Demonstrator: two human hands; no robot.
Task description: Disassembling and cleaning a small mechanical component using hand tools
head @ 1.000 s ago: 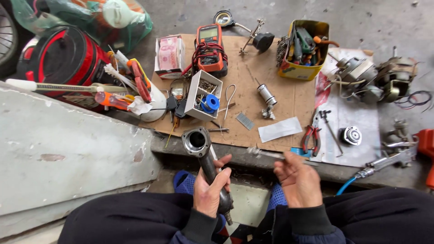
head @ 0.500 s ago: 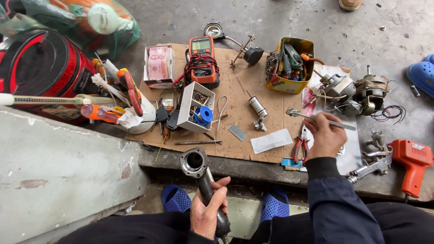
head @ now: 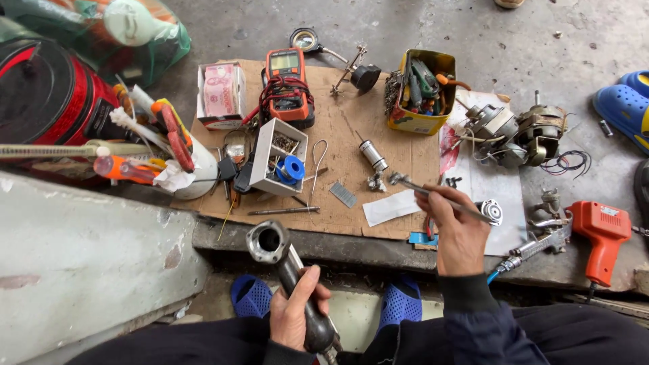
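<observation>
My left hand (head: 296,312) grips the dark handle of a metal tool body (head: 270,245) with a round open head, held upright over my lap near the step's edge. My right hand (head: 456,230) holds a thin metal wrench-like tool (head: 433,194) lifted off the cardboard sheet (head: 338,145), its jaw end pointing left towards a small metal cylinder (head: 372,155). A white slip of paper (head: 391,207) lies just under that tool.
On the cardboard stand an orange multimeter (head: 289,84), a white box with a blue solder spool (head: 278,159) and a yellow tin of tools (head: 422,91). Two fan motors (head: 520,132) and an orange drill (head: 602,233) lie to the right. A red cooker (head: 51,94) stands left.
My right hand reached to the right side of the cardboard, picked up the thin metal tool and lifted it. The left hand kept hold of the tool body.
</observation>
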